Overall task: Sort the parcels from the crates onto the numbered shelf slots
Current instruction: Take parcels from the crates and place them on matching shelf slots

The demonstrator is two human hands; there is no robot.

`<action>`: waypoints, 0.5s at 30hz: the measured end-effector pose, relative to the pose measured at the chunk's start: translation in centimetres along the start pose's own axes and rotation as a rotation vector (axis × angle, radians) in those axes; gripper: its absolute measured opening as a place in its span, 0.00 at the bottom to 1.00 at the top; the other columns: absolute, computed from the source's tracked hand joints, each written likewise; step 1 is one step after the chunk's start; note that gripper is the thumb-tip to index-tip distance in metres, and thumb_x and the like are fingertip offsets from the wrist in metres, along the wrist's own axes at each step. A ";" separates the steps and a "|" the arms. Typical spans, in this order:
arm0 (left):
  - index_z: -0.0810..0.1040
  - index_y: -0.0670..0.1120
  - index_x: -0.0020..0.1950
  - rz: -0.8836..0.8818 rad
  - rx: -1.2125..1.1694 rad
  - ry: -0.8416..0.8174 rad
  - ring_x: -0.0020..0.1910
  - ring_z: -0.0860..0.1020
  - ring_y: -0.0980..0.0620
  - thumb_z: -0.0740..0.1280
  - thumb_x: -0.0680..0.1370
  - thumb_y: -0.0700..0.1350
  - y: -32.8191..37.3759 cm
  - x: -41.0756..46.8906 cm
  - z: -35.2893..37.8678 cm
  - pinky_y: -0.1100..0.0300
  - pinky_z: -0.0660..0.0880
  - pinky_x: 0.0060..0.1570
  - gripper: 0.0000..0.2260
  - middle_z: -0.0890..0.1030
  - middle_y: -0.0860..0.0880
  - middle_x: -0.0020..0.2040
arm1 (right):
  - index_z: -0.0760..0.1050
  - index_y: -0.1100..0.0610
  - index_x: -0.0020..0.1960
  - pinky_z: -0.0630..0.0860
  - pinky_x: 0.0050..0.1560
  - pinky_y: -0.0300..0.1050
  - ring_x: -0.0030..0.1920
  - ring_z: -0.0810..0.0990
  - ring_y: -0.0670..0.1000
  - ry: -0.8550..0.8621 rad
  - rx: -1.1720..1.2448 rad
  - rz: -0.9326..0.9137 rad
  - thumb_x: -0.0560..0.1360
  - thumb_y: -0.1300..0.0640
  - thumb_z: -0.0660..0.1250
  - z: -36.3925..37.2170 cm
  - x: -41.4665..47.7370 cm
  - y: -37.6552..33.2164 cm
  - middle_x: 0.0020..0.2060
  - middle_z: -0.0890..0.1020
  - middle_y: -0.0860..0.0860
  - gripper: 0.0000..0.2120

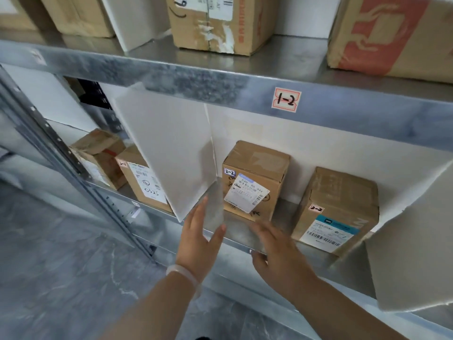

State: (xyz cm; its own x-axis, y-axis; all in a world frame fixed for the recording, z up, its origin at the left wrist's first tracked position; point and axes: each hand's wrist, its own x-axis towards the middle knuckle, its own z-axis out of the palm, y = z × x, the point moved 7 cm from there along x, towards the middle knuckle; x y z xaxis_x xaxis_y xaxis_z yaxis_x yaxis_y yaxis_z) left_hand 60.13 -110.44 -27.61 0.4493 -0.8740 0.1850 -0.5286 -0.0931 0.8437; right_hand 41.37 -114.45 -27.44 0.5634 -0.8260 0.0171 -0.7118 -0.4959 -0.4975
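Note:
A cardboard parcel (255,180) tagged 2-2 stands on the lower metal shelf (245,238), just right of a white divider (171,153). A second 2-2 parcel (338,209) with a teal label stands further right. My left hand (199,239) hovers in front of the shelf edge with straight fingers, holding nothing. My right hand (279,249) is blurred in front of the shelf lip, fingers extended and empty, just below the first parcel. Neither hand touches a parcel.
Left of the divider sit two more boxes (144,180), one (98,155) tagged 2-1. The upper shelf beam carries a 1-2 label (286,99), with large cartons (215,23) above. Another white divider (411,253) juts out at right. A steel upright (73,168) slants at left.

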 end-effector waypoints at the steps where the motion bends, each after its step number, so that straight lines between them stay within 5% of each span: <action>1: 0.60 0.60 0.75 -0.002 0.004 0.010 0.69 0.69 0.50 0.70 0.76 0.51 -0.1 -0.5 -0.9 0.44 0.71 0.67 0.31 0.69 0.50 0.71 | 0.61 0.45 0.73 0.64 0.69 0.46 0.71 0.63 0.47 -0.001 -0.002 -0.036 0.77 0.49 0.61 0.2 0.3 -1.1 0.73 0.63 0.43 0.26; 5: 0.61 0.69 0.70 0.012 -0.004 0.078 0.67 0.71 0.54 0.63 0.73 0.62 -1.3 -1.3 -5.9 0.48 0.72 0.67 0.26 0.71 0.53 0.68 | 0.60 0.43 0.73 0.65 0.69 0.43 0.70 0.63 0.45 -0.027 0.004 -0.146 0.78 0.48 0.61 1.5 1.9 -5.9 0.71 0.64 0.41 0.25; 8: 0.62 0.73 0.69 0.011 0.014 0.154 0.65 0.72 0.55 0.67 0.76 0.55 -3.8 -0.5 -10.1 0.48 0.72 0.66 0.25 0.72 0.54 0.66 | 0.57 0.41 0.74 0.58 0.69 0.37 0.72 0.59 0.43 -0.072 0.001 -0.239 0.78 0.48 0.60 3.6 3.3 -10.0 0.73 0.62 0.40 0.26; 12: 0.64 0.61 0.73 -0.040 0.018 0.122 0.68 0.70 0.51 0.70 0.77 0.47 -8.0 2.2 -14.1 0.44 0.71 0.67 0.27 0.71 0.50 0.69 | 0.55 0.39 0.74 0.58 0.71 0.38 0.72 0.57 0.41 -0.079 0.010 -0.229 0.78 0.48 0.58 6.9 5.9 -14.9 0.74 0.60 0.39 0.26; 15: 0.63 0.61 0.73 -0.015 0.038 0.051 0.68 0.69 0.51 0.70 0.77 0.47 -10.2 4.7 -16.6 0.44 0.70 0.68 0.27 0.70 0.51 0.69 | 0.55 0.38 0.73 0.48 0.64 0.24 0.71 0.58 0.39 -0.039 0.061 -0.120 0.77 0.47 0.60 9.4 7.6 -17.6 0.73 0.60 0.37 0.27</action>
State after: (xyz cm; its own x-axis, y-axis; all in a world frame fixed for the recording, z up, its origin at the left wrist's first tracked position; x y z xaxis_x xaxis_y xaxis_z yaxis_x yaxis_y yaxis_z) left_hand 79.63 -105.67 -26.97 0.4928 -0.8470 0.1992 -0.5481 -0.1244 0.8271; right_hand 62.13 -109.51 -26.77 0.6596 -0.7502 0.0465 -0.6122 -0.5720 -0.5459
